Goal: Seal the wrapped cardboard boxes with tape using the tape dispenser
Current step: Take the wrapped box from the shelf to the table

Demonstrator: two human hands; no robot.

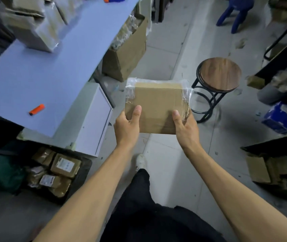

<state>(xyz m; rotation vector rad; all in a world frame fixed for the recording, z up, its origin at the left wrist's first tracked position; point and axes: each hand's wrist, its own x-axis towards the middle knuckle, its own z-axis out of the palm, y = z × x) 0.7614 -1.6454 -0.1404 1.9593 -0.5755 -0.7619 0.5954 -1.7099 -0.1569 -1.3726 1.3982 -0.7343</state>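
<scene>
We hold the flat brown cardboard box in clear plastic wrap (157, 106) above the floor, left hand (127, 126) and right hand (185, 126) gripping its near corners; best keep it level toward the pale blue desk (39, 75).

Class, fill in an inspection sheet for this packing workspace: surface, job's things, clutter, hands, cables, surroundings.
Surface: blue table at left, carrying an orange cutter and wrapped boxes at its far end.
Job's things: wrapped cardboard box held over the floor; tape dispenser not identifiable.
Clutter: labelled parcels in a bin below the table; open carton of plastic-wrapped goods.
Hands: left hand and right hand grip the box's near corners, thumbs on top.
Cables: nothing seen.
Surroundings: round wooden stool, blue chair, grey floor.
</scene>
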